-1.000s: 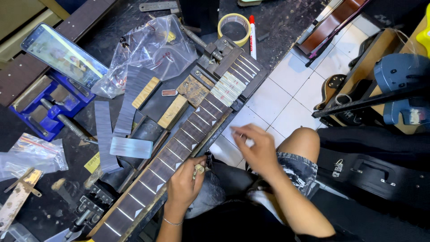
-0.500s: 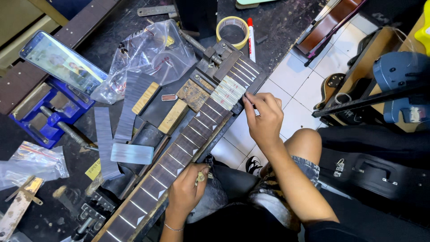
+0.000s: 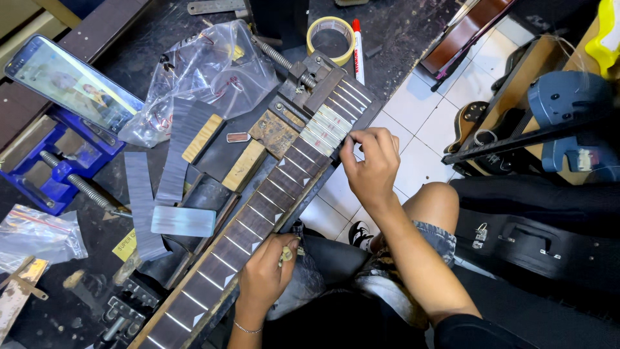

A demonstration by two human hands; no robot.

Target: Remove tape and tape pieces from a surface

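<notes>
- We see our left hand (image 3: pixel 263 274) bare, with a thin chain bracelet (image 3: pixel 247 329) at the wrist.
- Our right hand (image 3: pixel 371 167) and forearm are bare, no rings or watch; a dark sleeve (image 3: pixel 462 329) begins near the elbow.
- We wear frayed blue denim shorts (image 3: pixel 434 234), one knee uncovered.

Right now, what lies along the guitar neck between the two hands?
In the head view, between the left hand and the right hand, only the dark fretboard shows, with metal frets across it and pale inlays. No tool lies on that stretch.
</notes>
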